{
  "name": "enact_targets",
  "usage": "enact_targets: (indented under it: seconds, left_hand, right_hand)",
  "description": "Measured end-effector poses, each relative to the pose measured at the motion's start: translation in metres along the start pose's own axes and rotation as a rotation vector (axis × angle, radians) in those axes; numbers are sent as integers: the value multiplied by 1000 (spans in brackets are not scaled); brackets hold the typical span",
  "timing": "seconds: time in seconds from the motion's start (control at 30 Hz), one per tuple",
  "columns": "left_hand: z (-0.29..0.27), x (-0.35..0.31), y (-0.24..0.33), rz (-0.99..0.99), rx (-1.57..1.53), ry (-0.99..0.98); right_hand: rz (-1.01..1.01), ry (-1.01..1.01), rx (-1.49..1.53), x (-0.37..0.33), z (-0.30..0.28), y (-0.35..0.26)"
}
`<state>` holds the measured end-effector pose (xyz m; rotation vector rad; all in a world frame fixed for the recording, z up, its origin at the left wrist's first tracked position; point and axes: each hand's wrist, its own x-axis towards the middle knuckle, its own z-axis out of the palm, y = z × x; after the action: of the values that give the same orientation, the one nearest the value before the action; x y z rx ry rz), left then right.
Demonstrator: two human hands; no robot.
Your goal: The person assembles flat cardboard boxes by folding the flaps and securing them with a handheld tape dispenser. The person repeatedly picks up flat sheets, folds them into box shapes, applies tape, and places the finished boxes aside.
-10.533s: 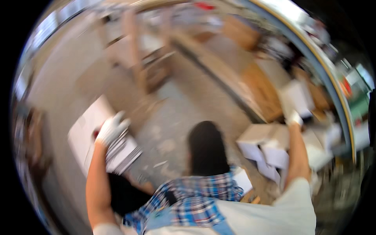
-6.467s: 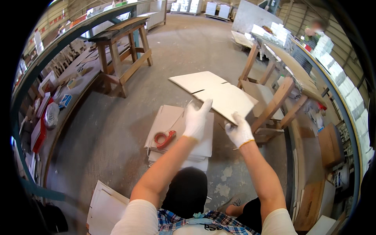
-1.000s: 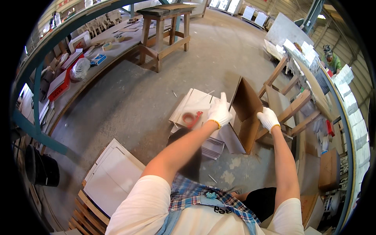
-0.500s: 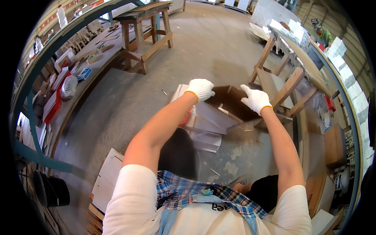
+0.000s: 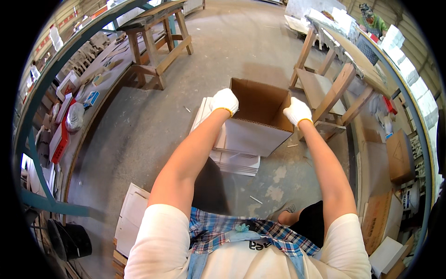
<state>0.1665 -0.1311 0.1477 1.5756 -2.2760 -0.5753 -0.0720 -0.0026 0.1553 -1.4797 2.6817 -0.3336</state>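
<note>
An open-topped cardboard box [image 5: 262, 136], white outside and brown inside, stands in front of me between my two gloved hands. My left hand [image 5: 225, 102], in a white knit glove with a yellow cuff, is closed at the box's near left top edge. At the right top edge my right hand [image 5: 298, 112], gloved the same way, grips the wall. The fingertips of both hands are partly hidden. Flat white cardboard sheets [image 5: 238, 163] lie stacked on the floor beside and under the box's left side.
Wooden sawhorse-like stands rise at the far left [image 5: 160, 39] and at the right [image 5: 337, 76]. A long low shelf with packages [image 5: 95, 98] runs along the left. A black bucket [image 5: 69, 239] sits lower left, and a brown carton [image 5: 399, 156] at right. Another person [image 5: 371, 23] is far right.
The box has come up and squared out, its brown inside and white front wall now plainly showing. My right hand has closed onto its edge. The whole view has shifted slightly.
</note>
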Motion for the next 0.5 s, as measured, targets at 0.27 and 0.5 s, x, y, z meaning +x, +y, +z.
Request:
enact_targets:
  seconds: [0.27,0.5]
  left_hand:
    - [59,28,14,125,477,-102]
    - [81,30,48,490,551,-479]
  right_hand:
    - [31,53,53,1,32,5]
    - [-36,-10,-79,-6,59,-43]
